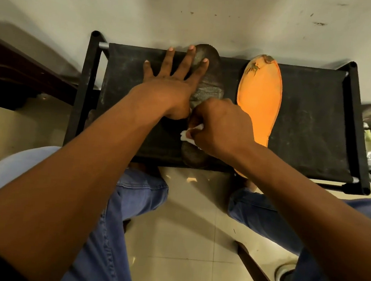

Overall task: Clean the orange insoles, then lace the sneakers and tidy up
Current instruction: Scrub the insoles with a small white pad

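At the centre of the frame a dark insole point(207, 79) (grey and grimy on its upper face) lies on a black fabric rack point(312, 120). The left hand point(174, 81) presses it flat with fingers spread. The right hand point(219, 127) pinches a white tissue point(189, 136) against it. An orange insole point(260, 99) lies just right.
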